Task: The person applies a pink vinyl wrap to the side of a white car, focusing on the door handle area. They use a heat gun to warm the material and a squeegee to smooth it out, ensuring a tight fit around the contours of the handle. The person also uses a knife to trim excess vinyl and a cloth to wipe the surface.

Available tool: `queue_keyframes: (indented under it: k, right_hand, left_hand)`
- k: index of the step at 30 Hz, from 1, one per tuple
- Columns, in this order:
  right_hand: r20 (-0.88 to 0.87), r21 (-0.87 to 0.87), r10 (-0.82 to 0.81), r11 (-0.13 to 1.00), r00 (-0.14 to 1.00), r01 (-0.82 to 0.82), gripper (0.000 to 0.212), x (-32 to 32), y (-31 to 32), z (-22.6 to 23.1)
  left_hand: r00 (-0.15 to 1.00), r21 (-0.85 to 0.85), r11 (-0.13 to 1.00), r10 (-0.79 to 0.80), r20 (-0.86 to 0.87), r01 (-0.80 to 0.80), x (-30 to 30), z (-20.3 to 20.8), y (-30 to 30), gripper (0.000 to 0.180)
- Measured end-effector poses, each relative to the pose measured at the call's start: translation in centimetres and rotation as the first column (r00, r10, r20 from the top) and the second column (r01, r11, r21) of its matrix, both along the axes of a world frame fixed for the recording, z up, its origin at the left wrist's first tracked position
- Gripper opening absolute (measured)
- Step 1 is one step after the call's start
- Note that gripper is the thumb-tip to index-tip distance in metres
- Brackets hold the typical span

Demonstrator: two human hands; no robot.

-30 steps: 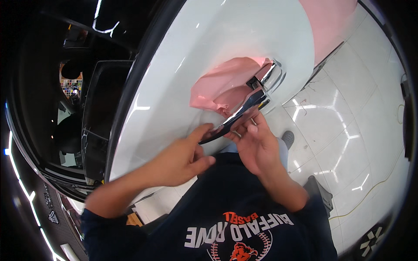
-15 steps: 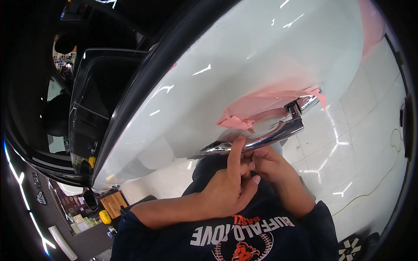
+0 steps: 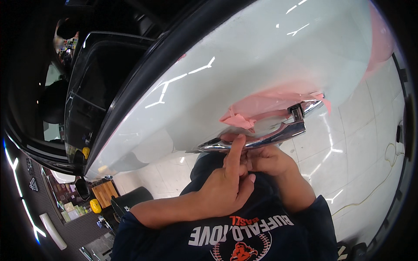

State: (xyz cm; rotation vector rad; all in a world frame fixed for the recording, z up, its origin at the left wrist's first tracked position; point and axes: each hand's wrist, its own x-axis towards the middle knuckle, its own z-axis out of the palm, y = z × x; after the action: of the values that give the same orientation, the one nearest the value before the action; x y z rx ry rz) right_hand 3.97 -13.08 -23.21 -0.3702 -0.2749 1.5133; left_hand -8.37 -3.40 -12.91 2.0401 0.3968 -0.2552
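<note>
A chrome door handle point(image 3: 278, 135) stands out from the pale car door point(image 3: 244, 56). Crumpled pink film-like material point(image 3: 241, 120) lies on the door around the handle recess, with a loose flap near the handle's far end. My left hand point(image 3: 228, 185) reaches the handle from below, its index finger stretched up and touching the chrome. The left thumb sticks out apart, while the other fingers curl in toward my right hand. Just under the handle, my right hand point(image 3: 270, 160) is closed, fingertips pressed together. Whatever sits between those fingertips is too hidden to make out.
A dark car window point(image 3: 106, 74) and black trim border the door on the left. Pale floor tiles point(image 3: 348, 143) extend to the right, crossed by a thin yellow cord point(image 3: 361, 201). A dark chair point(image 3: 130, 198) and a wooden board point(image 3: 104, 193) stand at lower left.
The view has shifted slightly, showing more of the chair. My right hand's fingers have drawn closer together under the handle. The left index finger stays on the chrome.
</note>
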Motion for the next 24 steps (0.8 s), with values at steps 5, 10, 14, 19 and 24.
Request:
queue_keyframes:
  k: [5,10,14,19,24]
  right_hand:
    - [0.029,0.021,0.022,1.000,0.999,-0.022,0.066,0.9,0.9,-2.0]
    - [0.134,-0.059,-0.064,0.996,0.989,0.072,0.060,1.0,1.1,-0.9]
    - [0.197,-0.204,-0.109,0.967,0.974,0.150,0.052,0.1,0.5,-1.2]
    - [0.248,-0.141,-0.036,0.987,0.968,0.073,0.054,0.5,0.8,0.4]
    - [-0.082,-0.049,-0.032,0.998,0.996,0.028,0.053,-0.8,1.0,0.1]
  left_hand:
    - [1.000,0.035,0.999,-0.011,0.009,0.010,0.4,0.4,-0.3,0.089]
    - [0.999,0.054,0.998,0.017,0.052,-0.020,0.5,-0.1,0.3,0.087]
    - [0.999,0.067,0.997,0.037,0.001,-0.037,0.6,0.1,-0.2,0.086]
    - [0.997,0.019,0.997,0.074,-0.002,-0.074,-0.1,0.0,-0.7,0.088]
    - [0.993,0.073,0.995,0.062,0.097,-0.069,-0.8,-0.8,-1.0,0.086]
